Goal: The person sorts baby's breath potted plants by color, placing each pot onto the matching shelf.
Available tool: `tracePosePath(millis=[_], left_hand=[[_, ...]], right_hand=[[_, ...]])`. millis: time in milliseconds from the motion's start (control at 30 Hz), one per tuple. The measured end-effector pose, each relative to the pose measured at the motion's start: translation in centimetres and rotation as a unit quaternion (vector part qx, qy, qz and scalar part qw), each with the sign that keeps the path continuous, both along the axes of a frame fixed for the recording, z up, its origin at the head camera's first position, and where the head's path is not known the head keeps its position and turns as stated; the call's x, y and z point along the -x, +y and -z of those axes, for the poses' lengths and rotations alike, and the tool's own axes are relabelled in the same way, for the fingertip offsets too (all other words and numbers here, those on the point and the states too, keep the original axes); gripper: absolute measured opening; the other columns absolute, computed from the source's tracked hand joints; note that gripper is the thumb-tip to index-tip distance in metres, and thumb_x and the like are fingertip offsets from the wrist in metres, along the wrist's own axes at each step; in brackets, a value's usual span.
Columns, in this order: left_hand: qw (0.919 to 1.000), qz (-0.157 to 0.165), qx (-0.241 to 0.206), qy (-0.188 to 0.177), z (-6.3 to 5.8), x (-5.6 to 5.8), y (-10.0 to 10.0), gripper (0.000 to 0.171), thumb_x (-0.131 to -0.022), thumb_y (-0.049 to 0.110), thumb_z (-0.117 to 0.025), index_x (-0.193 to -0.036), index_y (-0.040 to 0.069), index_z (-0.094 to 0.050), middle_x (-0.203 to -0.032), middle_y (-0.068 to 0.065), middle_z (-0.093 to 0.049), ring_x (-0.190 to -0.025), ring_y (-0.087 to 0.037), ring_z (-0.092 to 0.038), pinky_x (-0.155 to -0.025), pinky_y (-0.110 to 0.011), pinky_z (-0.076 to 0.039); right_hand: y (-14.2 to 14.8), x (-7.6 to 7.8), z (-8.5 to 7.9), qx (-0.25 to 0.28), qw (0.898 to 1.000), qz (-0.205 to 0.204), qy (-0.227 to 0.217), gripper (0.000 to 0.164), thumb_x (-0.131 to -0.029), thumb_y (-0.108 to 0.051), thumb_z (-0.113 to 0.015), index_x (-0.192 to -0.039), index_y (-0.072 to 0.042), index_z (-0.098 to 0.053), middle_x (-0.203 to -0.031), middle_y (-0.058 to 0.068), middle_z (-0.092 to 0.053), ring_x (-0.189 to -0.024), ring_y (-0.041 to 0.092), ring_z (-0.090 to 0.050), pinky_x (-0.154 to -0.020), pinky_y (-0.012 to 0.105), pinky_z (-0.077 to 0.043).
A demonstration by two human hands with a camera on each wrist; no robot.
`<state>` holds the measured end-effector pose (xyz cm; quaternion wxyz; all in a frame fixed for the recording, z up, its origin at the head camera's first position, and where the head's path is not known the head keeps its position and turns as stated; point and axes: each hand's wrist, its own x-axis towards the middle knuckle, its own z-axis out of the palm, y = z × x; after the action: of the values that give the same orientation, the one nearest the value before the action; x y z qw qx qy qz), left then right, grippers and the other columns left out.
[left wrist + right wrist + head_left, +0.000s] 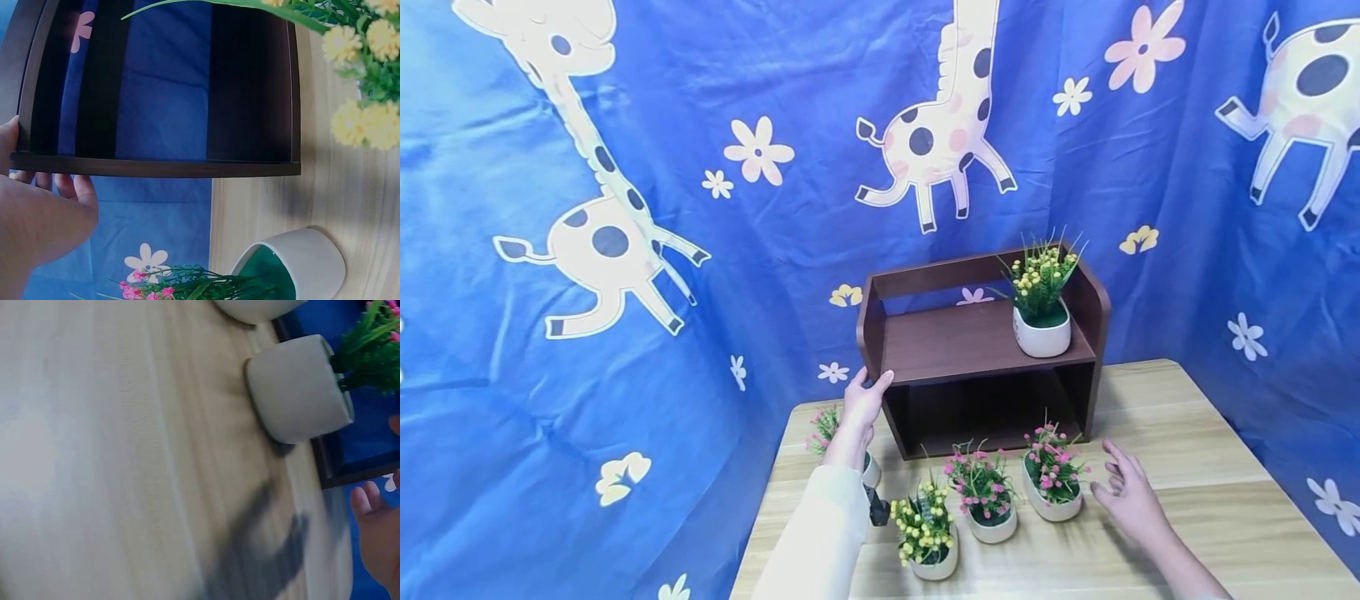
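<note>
A dark brown two-tier desk shelf (pixel 955 337) stands at the back of the table. My left hand (pixel 859 408) grips its left side board near the front edge; in the left wrist view the thumb lies on one side of the board (pixel 156 167) and the fingers on the other. My right hand (pixel 1129 496) holds nothing, its fingers loosely bent, just right of a white pot of pink flowers (pixel 1051 479). In the right wrist view that hand (pixel 382 540) appears only partly, near the shelf's corner. A pot of yellow flowers (pixel 1042 329) sits on the shelf's upper board, at the right.
In front of the shelf stand another pink-flowered pot (pixel 988 521) and a yellow-flowered one (pixel 934 562). A further pink-flowered pot (pixel 870 471) is partly hidden behind my left arm. Blue curtain (pixel 790 275) with giraffes and flowers surrounds the wooden table (pixel 1217 500).
</note>
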<state>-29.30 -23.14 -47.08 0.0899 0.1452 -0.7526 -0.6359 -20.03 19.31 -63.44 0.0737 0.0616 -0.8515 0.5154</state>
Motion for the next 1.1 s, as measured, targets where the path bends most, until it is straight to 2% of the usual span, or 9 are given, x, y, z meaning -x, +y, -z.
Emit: tracePosePath(millis=[100, 167, 300, 533, 800, 933, 1100], left_hand=[[1.0000, 0.000, -0.004, -0.001, -0.1, -0.1, 0.0, 0.066, -0.091, 0.035, -0.074, -0.147, 0.012, -0.049, -0.154, -0.017, -0.045, -0.147, -0.033, -0.037, -0.123, -0.052, -0.030], [1.0000, 0.003, -0.003, -0.004, -0.1, -0.2, 0.0, 0.066, -0.091, 0.035, -0.074, -0.147, 0.012, -0.049, -0.154, -0.017, -0.046, -0.147, -0.034, -0.037, -0.123, -0.053, -0.030], [1.0000, 0.005, 0.004, -0.007, 0.0, -0.4, 0.0, 0.065, -0.091, 0.036, -0.074, -0.147, 0.013, -0.050, -0.154, -0.017, -0.046, -0.149, -0.034, -0.033, -0.124, -0.055, -0.027], [1.0000, 0.003, 0.009, 0.001, 0.1, -0.1, 0.0, 0.063, -0.091, 0.037, -0.073, -0.146, 0.013, -0.052, -0.154, -0.016, -0.046, -0.150, -0.033, -0.032, -0.125, -0.054, -0.025], [0.9999, 0.005, 0.003, -0.010, 0.6, -0.4, -0.1, 0.063, -0.091, 0.036, -0.073, -0.146, 0.014, -0.051, -0.155, -0.016, -0.045, -0.149, -0.033, -0.032, -0.125, -0.055, -0.025], [0.9999, 0.006, -0.001, -0.011, 0.5, -0.4, -0.1, 0.066, -0.091, 0.037, -0.074, -0.147, 0.015, -0.050, -0.157, -0.014, -0.043, -0.151, -0.032, -0.029, -0.126, -0.054, -0.024], [0.9999, 0.012, 0.000, -0.004, 0.2, 0.0, -0.1, 0.067, -0.091, 0.040, -0.073, -0.148, 0.015, -0.049, -0.156, -0.013, -0.045, -0.151, -0.033, -0.031, -0.126, -0.053, -0.025]], right_hand=[[-0.3, -0.1, 1.0, -0.010, 1.000, -0.017, -0.010, 0.093, -0.082, -0.008, -0.079, -0.156, 0.004, -0.024, -0.150, 0.034, -0.032, -0.125, 0.057, -0.049, -0.102, 0.050, -0.045], [-0.7, -0.3, 1.7, -0.006, 0.999, -0.028, -0.018, 0.098, -0.079, -0.009, -0.082, -0.155, 0.005, -0.023, -0.149, 0.034, -0.032, -0.126, 0.059, -0.048, -0.103, 0.053, -0.043], [-1.4, -0.5, 2.8, -0.005, 0.999, -0.034, -0.022, 0.101, -0.075, -0.010, -0.085, -0.155, 0.006, -0.025, -0.149, 0.033, -0.034, -0.125, 0.054, -0.050, -0.104, 0.053, -0.044], [-2.3, -0.3, 3.9, -0.015, 0.999, -0.038, -0.002, 0.103, -0.074, -0.022, -0.088, -0.152, 0.009, -0.029, -0.148, 0.033, -0.037, -0.123, 0.053, -0.053, -0.103, 0.054, -0.047], [-3.5, -0.4, 5.5, -0.012, 0.999, -0.040, -0.033, 0.100, -0.076, -0.024, -0.087, -0.149, 0.015, -0.030, -0.148, 0.035, -0.035, -0.121, 0.050, -0.059, -0.102, 0.045, -0.050], [-3.9, -0.4, 5.7, -0.019, 0.999, -0.034, -0.037, 0.101, -0.078, -0.026, -0.086, -0.148, 0.017, -0.028, -0.150, 0.036, -0.033, -0.121, 0.049, -0.060, -0.101, 0.044, -0.050], [-4.0, 0.1, 5.4, -0.011, 0.999, -0.029, -0.028, 0.097, -0.080, -0.020, -0.083, -0.149, 0.018, -0.025, -0.150, 0.035, -0.033, -0.117, 0.046, -0.063, -0.099, 0.040, -0.052]])
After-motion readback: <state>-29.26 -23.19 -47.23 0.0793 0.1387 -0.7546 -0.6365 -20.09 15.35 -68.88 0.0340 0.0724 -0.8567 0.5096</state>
